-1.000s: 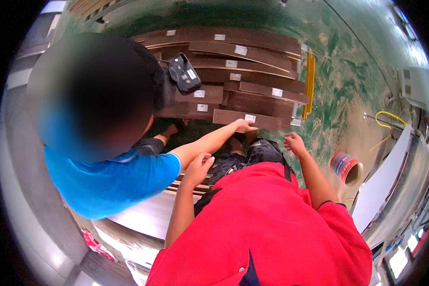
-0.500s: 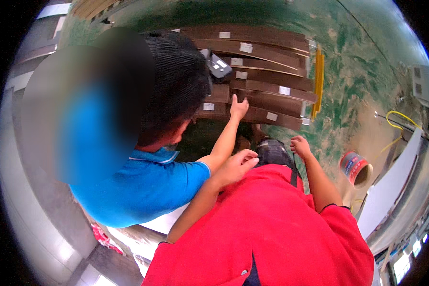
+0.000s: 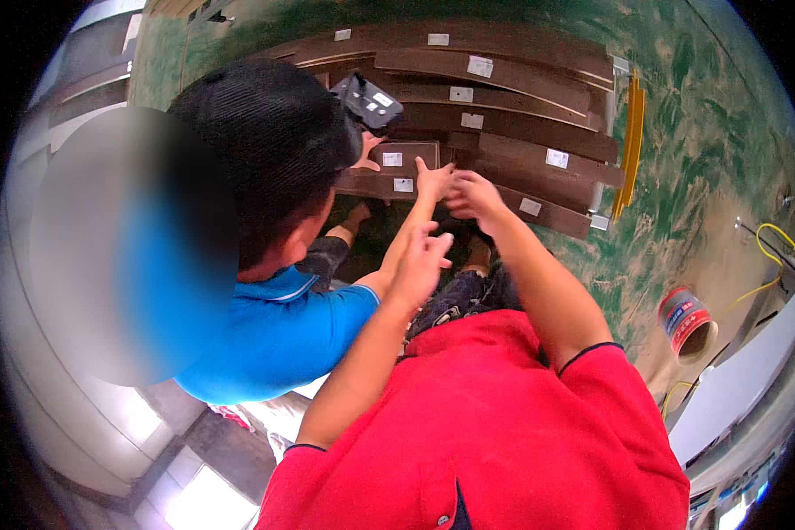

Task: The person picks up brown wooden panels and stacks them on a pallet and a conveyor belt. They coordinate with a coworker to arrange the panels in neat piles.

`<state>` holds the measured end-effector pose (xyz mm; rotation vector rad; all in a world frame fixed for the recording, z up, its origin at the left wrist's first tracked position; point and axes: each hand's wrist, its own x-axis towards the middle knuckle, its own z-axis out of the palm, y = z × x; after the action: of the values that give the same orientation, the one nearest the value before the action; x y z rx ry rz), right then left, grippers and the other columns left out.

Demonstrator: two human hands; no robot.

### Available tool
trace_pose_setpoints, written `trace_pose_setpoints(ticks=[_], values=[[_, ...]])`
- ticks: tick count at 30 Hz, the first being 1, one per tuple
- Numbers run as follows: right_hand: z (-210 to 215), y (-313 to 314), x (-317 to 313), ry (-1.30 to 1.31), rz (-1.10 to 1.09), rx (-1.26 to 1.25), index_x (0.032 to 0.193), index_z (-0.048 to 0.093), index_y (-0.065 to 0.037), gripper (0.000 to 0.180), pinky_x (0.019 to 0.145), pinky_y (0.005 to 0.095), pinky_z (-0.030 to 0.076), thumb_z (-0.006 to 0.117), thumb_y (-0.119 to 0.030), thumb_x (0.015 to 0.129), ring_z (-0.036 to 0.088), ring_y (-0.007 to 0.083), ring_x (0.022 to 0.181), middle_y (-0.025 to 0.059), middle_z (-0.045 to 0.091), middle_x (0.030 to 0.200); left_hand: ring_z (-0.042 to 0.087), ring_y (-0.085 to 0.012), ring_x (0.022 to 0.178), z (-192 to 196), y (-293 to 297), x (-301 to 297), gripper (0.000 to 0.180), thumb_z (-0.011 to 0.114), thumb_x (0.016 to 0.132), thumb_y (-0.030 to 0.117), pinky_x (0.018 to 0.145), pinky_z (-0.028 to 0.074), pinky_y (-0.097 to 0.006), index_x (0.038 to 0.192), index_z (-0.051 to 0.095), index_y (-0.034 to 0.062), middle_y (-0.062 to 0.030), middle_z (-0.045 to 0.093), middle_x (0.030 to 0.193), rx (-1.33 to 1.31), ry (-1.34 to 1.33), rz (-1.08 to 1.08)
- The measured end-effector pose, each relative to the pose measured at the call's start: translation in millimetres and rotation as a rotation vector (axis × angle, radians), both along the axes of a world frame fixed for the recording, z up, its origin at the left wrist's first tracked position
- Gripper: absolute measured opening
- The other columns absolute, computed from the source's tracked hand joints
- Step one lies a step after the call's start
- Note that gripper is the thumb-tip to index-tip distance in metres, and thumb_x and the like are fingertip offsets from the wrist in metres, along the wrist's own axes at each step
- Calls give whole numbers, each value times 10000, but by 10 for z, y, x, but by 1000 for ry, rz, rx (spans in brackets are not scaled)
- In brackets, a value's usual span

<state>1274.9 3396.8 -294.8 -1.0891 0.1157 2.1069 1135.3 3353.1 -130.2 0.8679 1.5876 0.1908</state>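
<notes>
The person's right hand (image 3: 475,194) reaches forward with fingers loosely spread, empty, its fingertips at or just above the near edge of the stack of long dark-brown wooden boards (image 3: 503,115); whether they touch the wood cannot be told. The left hand (image 3: 422,261) hangs lower and nearer the body, fingers open and gripping nothing, apart from the boards.

A co-worker in a blue shirt (image 3: 274,336) crouches at the person's left. One of that co-worker's hands (image 3: 433,179) presses on the short dark-brown board piece with a white label (image 3: 397,159), just beside the person's right hand; another hand (image 3: 368,150) rests at that piece's left end, under a black handheld device (image 3: 368,99) lying tilted on the stack.

The boards lie flat on the green painted floor (image 3: 698,132), overlapped in a loose pile ahead of both people. Their long axes run left to right across the view, each bearing a small white label. The short piece lies the same way, near the pile's near-left corner.

Judgement: three hands crowd one small area, so a sound grasp calls for the right hand to take a free board edge clear of the co-worker's fingers, with the left brought up to steady the far length.

A yellow bar (image 3: 632,141) lies along the pile's right end. A red-and-white tape roll (image 3: 685,320) sits well apart on the right.
</notes>
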Motion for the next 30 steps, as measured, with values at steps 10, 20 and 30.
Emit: trace_pose_setpoints(ticks=[10,20,30], values=[[676,1039,-113,-426,707,648,1431,404,-120,604,530,347,541,611,-201,868,621,190,659,89,630,877,623,-195,653,-403,316,-129,609,555,926,343,604,483,-311,1396,290,62,-132,602,1060,-62,76,389],[-1904,-1342,1024,-328,107,-486,1187,497,-49,385,632,457,550,604,-265,886,606,285,786,158,554,1035,635,-192,754,-1161,225,216,544,474,985,353,712,512,-328,1413,307,62,-137,599,1089,-152,44,302],[-2913,-1089,931,-416,-417,-724,1297,413,9,490,896,539,516,569,-208,887,524,432,1110,244,468,1260,626,-162,847,-1796,-90,126,486,472,1003,292,798,499,-312,1393,343,32,-116,616,1111,-298,-173,241]])
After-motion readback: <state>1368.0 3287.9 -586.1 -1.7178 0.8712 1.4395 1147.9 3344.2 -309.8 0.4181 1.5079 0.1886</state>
